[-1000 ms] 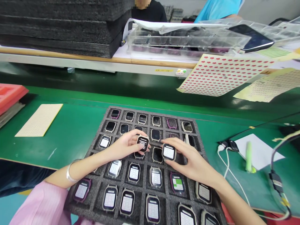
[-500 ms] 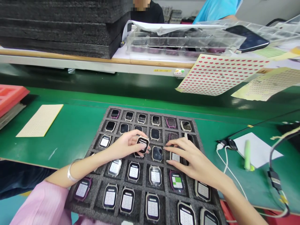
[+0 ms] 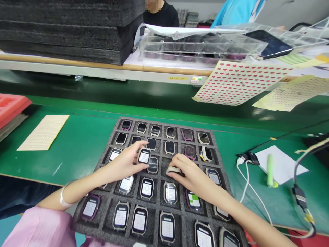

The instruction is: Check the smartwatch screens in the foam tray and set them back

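Note:
My left hand (image 3: 130,157) grips a smartwatch body (image 3: 144,156) without a strap, its lit screen facing up. Just below it, a dark-screened smartwatch (image 3: 153,165) lies in a compartment of the black foam tray (image 3: 158,206). With fingers pinched, my right hand (image 3: 187,171) holds a second pale smartwatch (image 3: 173,169), tilted edge-on over a compartment in the tray's middle. Around both hands, the tray holds several watches in pale and purple cases. Those nearer me show lit white lists, while most far ones have dark screens. One purple watch (image 3: 193,200) shows green on its screen.
Cables (image 3: 253,181), a white paper (image 3: 280,161) and a light-green pen (image 3: 270,171) lie right of the tray. A sticker sheet (image 3: 43,132) and red trays (image 3: 12,106) are at left. Behind, a shelf carries black foam (image 3: 64,31), clear trays (image 3: 203,44) and a phone (image 3: 269,43).
My left hand has shifted left with its watch, whose screen turned from dark to white. My right hand moved left from beside the tray's right columns and took hold of a watch, tilting it.

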{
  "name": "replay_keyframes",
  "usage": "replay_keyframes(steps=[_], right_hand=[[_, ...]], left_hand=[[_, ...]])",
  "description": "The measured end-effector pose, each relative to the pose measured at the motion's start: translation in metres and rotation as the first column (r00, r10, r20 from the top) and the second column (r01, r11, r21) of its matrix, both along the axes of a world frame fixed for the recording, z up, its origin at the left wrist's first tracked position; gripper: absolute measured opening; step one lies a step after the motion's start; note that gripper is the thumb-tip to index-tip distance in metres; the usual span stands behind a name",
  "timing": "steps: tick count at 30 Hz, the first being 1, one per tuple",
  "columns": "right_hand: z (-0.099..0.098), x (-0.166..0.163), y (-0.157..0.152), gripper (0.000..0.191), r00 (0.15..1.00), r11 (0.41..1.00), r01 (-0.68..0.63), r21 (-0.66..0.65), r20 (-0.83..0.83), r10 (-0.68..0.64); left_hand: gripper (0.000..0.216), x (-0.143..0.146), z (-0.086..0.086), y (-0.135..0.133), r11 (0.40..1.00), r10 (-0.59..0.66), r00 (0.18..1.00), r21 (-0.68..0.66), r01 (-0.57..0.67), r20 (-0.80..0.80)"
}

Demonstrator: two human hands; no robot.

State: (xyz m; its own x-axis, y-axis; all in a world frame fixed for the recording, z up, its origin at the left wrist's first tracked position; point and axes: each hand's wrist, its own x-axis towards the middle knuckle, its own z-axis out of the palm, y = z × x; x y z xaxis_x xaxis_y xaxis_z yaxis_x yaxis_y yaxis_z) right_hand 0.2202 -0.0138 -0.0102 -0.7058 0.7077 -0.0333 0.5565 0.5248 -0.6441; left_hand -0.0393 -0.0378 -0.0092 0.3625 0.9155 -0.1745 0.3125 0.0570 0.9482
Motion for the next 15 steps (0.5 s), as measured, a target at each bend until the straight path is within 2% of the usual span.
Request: replay_keyframes(steps=[2,3,5,7,9,11,13,15], right_hand=[[0.005,0.002,0.002,0.006,0.989,0.993,0.032,-0.109,-0.143,-0.048],[0.008,0.003,0.003,0.008,0.972,0.983,0.059,-0.174,-0.216,-0.096],[0.014,0.003,0.007,0.013,0.917,0.939,0.121,-0.322,-0.325,-0.23],[0.019,0.003,0.011,0.019,0.849,0.868,0.18,-0.462,-0.372,-0.374],[0.023,0.0,0.014,0.024,0.794,0.813,0.229,-0.535,-0.381,-0.474],[0.025,-0.003,0.018,0.031,0.766,0.793,0.251,-0.554,-0.388,-0.513],[0.027,-0.007,0.02,0.038,0.761,0.785,0.193,-0.589,-0.415,-0.499],[0.027,-0.01,0.02,0.046,0.757,0.758,0.075,-0.648,-0.458,-0.467]], left_hand=[[0.047,-0.011,-0.005,-0.004,0.987,0.051,0.968,0.159,-0.011,-0.247],[0.042,-0.015,-0.007,-0.006,0.977,0.053,0.933,0.212,0.026,-0.356],[0.037,-0.02,-0.01,-0.01,0.951,0.017,0.849,0.27,0.149,-0.529],[0.04,-0.018,-0.009,-0.012,0.907,0.018,0.759,0.33,0.262,-0.65],[0.04,-0.008,-0.004,-0.012,0.851,0.109,0.669,0.416,0.319,-0.735],[0.032,0.009,0.0,-0.009,0.808,0.181,0.6,0.465,0.361,-0.78],[0.023,0.027,0.003,-0.005,0.789,0.147,0.569,0.442,0.426,-0.809],[0.017,0.042,0.002,0.0,0.784,0.079,0.552,0.393,0.48,-0.83]])
